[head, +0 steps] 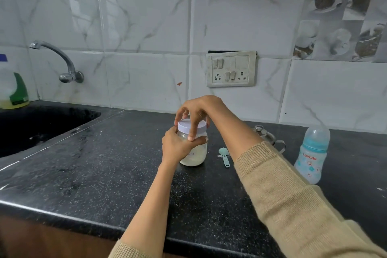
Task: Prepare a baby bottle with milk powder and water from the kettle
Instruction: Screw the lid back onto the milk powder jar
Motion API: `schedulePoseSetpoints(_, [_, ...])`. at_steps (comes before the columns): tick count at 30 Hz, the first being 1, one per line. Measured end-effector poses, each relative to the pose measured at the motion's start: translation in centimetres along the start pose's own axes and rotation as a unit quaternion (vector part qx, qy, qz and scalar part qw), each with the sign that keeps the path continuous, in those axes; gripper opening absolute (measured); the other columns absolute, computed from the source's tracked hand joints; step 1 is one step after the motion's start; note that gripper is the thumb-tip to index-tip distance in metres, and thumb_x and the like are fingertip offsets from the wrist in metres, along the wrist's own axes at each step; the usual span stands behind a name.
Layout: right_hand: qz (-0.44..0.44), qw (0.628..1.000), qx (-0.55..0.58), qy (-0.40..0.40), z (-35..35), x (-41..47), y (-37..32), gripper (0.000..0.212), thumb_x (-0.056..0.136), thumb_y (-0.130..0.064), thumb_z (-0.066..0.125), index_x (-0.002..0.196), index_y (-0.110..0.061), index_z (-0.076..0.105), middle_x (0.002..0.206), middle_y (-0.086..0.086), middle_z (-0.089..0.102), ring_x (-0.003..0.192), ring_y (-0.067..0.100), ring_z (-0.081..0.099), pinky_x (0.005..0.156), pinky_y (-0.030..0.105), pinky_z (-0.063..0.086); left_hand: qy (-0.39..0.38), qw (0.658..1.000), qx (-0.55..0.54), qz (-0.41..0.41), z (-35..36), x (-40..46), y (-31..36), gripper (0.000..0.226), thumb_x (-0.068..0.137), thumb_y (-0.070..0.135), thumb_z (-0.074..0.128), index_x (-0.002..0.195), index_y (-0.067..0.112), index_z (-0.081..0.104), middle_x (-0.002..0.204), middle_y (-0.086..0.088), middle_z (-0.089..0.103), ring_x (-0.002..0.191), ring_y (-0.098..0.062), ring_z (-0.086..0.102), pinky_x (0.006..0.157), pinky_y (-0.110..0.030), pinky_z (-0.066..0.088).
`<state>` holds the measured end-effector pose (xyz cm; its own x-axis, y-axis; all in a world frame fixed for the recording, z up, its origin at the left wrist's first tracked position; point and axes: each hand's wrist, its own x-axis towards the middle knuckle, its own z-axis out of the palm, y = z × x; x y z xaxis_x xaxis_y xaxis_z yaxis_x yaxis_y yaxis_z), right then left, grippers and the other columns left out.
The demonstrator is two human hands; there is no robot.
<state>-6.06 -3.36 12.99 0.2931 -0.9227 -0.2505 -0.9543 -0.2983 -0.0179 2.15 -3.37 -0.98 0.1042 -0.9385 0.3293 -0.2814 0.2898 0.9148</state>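
On counter [104,163]: left hand [178,144] grips jar [194,155]; right hand [196,111] pinches lid [191,125] from above. Scoop [224,156], bottle [313,153] to right.

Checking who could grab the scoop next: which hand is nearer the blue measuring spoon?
Right, narrowly. The right hand grips the jar's lid, up and left of the spoon; the left hand holds the jar's far side.

Scoop [224,156] between jar [193,156] and bottle [312,154]
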Motion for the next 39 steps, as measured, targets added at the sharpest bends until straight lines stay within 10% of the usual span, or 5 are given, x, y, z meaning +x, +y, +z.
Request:
schedulePoseSetpoints(10, [0.2,0.979,0.044,0.014,-0.8,-0.7,0.8,0.1,0.057,-0.092,0.042,0.099,-0.004,0.065,0.067,0.006,0.063,0.067,0.018,0.062,0.066,0.027,0.048,0.011,1.0,0.01,0.004,0.0,-0.1,0.2,0.067,0.05,0.045,0.089,0.103,0.015,0.062,0.098,0.003,0.065,0.089,-0.015,0.06,0.064,-0.025,0.043])
schedulePoseSetpoints(17, [0.066,0.996,-0.058,0.036,-0.2,-1.2,0.8,0.074,0.066,-0.058,0.074,0.129,-0.025,0.053,0.124,-0.002,0.058,0.101,0.019,0.059,0.093,0.033,0.049,0.009,1.0,0.012,-0.006,0.1,-0.3,0.3,0.061,0.05,0.044,0.088,0.095,0.014,0.061,0.093,0.001,0.065,0.082,-0.016,0.061,0.055,-0.023,0.04])
schedulePoseSetpoints(27, [0.144,0.969,-0.039,0.198,0.3,-1.2,0.4,0.076,0.06,-0.09,0.044,0.057,-0.015,0.052,0.059,-0.001,0.06,0.055,0.013,0.054,0.06,0.026,0.038,0.013,1.0,0.012,0.004,0.1,-0.4,0.5,0.066,0.052,0.043,0.089,0.104,0.013,0.06,0.098,0.002,0.063,0.09,-0.017,0.058,0.067,-0.027,0.042])
schedulePoseSetpoints(34, [0.064,0.994,-0.085,0.038,0.2,-1.3,-0.1,0.074,0.073,-0.048,0.071,0.137,-0.025,0.044,0.136,0.001,0.049,0.118,0.022,0.053,0.093,0.033,0.046,0.009,1.0,0.01,-0.003,0.0,-0.6,0.5,0.055,0.053,0.041,0.089,0.092,0.014,0.06,0.087,0.003,0.064,0.072,-0.004,0.056,0.052,-0.019,0.036])
schedulePoseSetpoints(39, [0.094,0.99,-0.072,0.075,0.8,-0.6,0.3,0.048,0.068,-0.057,0.07,0.085,-0.014,0.059,0.077,0.002,0.06,0.068,0.017,0.056,0.054,0.022,0.039,0.011,1.0,0.012,-0.004,0.1,-0.4,0.4,0.052,0.052,0.041,0.089,0.087,0.016,0.059,0.081,0.006,0.061,0.072,-0.005,0.056,0.052,-0.022,0.036])
